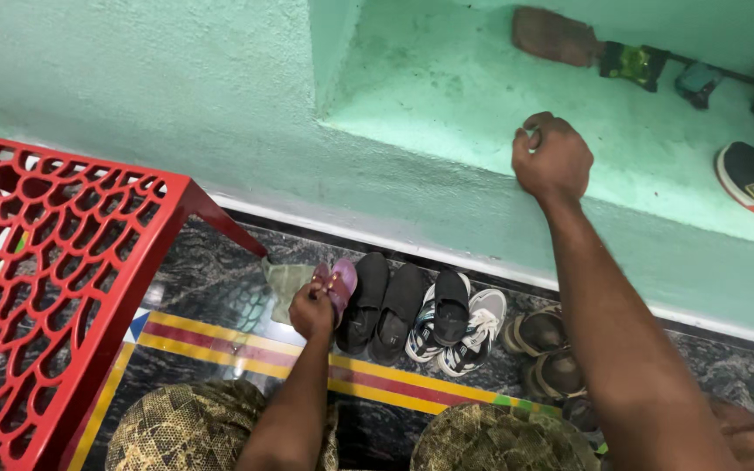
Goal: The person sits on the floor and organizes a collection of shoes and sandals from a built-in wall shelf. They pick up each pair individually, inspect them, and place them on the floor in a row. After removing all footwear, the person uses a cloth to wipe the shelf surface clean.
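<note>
Soft, even light fills the scene, brightest on the green ledge. Below the ledge, the dark floor shows faint sheen. Above it, items near the top edge look slightly blurred and stretched.

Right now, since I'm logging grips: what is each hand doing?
Left hand: closed on a purple sandal in the shoe row.
Right hand: fist closed on the green ledge; what it grips cannot be told.
</note>
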